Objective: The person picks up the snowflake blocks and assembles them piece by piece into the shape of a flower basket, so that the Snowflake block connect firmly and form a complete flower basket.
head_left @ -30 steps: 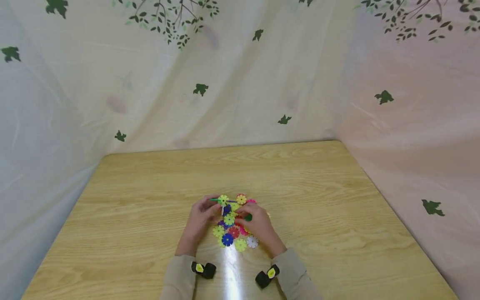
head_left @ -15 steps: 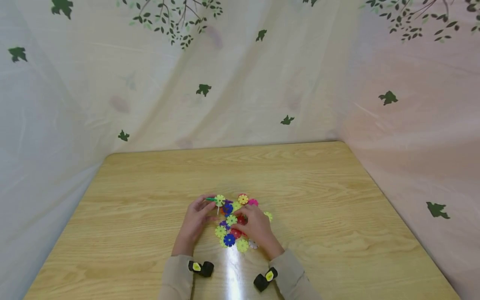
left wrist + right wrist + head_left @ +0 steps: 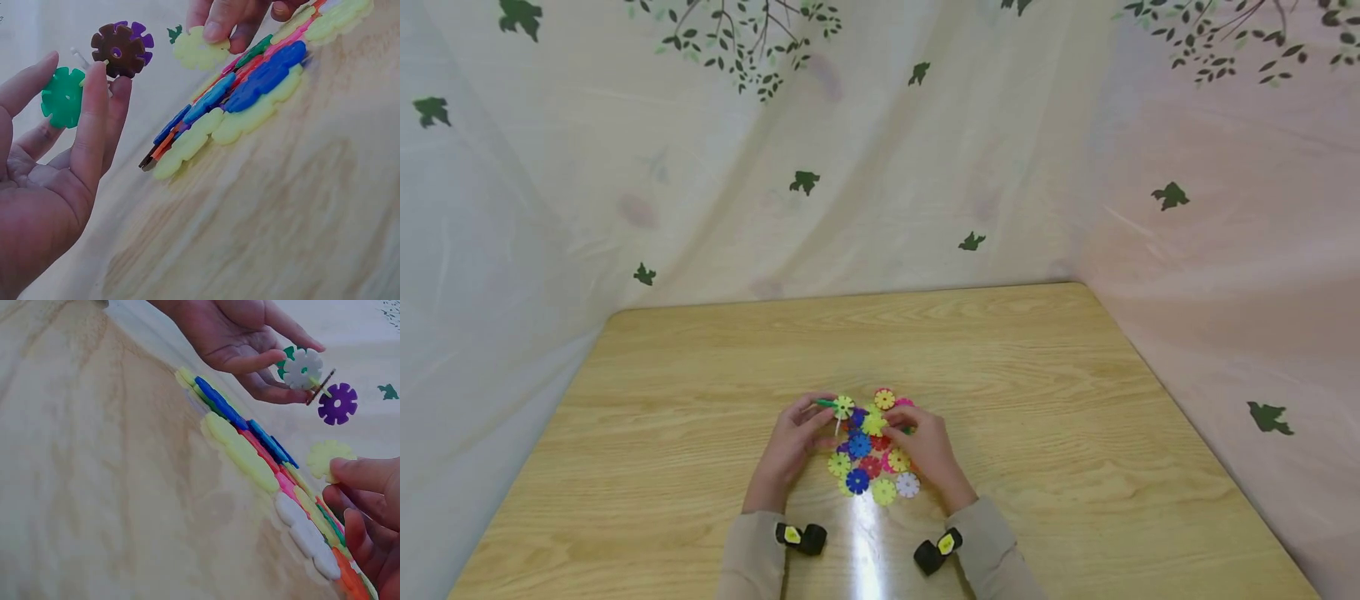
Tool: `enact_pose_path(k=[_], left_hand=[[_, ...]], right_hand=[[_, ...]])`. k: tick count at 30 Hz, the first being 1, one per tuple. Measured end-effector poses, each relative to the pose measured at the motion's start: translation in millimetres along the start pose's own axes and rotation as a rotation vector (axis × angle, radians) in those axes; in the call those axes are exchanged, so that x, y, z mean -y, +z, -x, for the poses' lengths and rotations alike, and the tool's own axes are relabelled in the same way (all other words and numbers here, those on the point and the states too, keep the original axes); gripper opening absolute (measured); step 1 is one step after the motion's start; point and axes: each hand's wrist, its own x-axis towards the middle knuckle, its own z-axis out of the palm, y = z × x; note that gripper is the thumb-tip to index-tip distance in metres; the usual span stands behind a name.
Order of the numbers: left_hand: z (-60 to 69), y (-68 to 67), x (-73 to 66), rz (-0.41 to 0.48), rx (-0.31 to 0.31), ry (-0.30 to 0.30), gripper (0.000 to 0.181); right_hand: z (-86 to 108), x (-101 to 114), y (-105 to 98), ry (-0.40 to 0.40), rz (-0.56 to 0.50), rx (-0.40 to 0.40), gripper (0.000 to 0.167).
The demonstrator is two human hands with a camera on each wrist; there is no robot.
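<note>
Here, a thin, pale-yellow, notched disc (image 3: 197, 52)

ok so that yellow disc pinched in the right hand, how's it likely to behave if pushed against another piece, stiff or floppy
Probably stiff: the yellow disc sticks out flat from the right hand without drooping. Likely light, since it is held just by one edge. It may catch rather than slide, as notches run round its rim.

The head camera looks forward and down; nearer, lower wrist cameras (image 3: 812, 540) share the discs (image 3: 265, 78).
</note>
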Motion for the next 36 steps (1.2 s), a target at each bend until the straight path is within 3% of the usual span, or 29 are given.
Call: enact_pose_path(k=[5,9,13,21,29,36], left_hand=[[-0.2,-1.0,1.3,-0.002,0.037,-0.014,0.043],[-0.8,-0.7,2.6,-0.025,0.073,-0.030,0.044],[-1.0,0.4,3.5,-0.055,0.072,-0.045,0.043],[0.0,2.4,2.0,-0.065,0.050,-0.072,0.042],[1.7,4.1,1.7,-0.036,0.129,-0.060,0.048],[1.9,3.4,1.6,-0.032,0.153,-0.060,0.048]], right_hand=[[-1.6,-0.2,-3.7,0.054,-0.066,-0.057,0.012],[-1.5,2.1,-5.4,0.114,-0.119,-0.057,0.013],[-1.0,4.1,-6.0,0.143,-0.157,-0.060,0.015],[-0.6,5.6,-5.6,0.129,-0.237,-0.053,0.016],[0.4,3.2,-3.2,0.085,-0.281,-0.022,0.012],[1.6,4.2,-1.9,0.044,-0.266,-0.011,0.011]])
